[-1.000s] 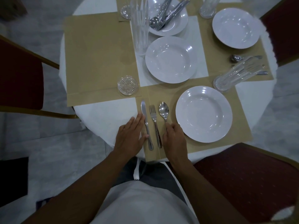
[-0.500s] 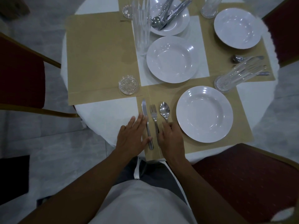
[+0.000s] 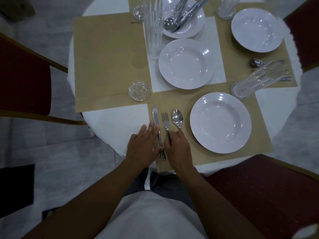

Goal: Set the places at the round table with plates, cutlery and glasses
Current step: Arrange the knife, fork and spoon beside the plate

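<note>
A knife (image 3: 156, 118), a fork (image 3: 165, 120) and a spoon (image 3: 177, 117) lie side by side on the tan placemat (image 3: 174, 100), left of the near white plate (image 3: 220, 122). My left hand (image 3: 143, 145) lies flat with straight fingers against the left side of the knife. My right hand (image 3: 177, 147) covers the fork and spoon handles, its bent fingers pinching the fork handle. A ribbed glass (image 3: 250, 81) stands beyond the near plate.
A second plate (image 3: 185, 63) sits mid-table, with a tall glass (image 3: 153, 31) and a plate holding spare cutlery (image 3: 188, 23) behind it. At the right are a plate (image 3: 257, 30) and cutlery (image 3: 255, 62). A glass coaster (image 3: 139, 91) sits left. Red chairs (image 3: 22, 80) surround the table.
My right hand has slid left from the spoon handle onto the fork handle. My left hand has crept slightly forward along the knife.
</note>
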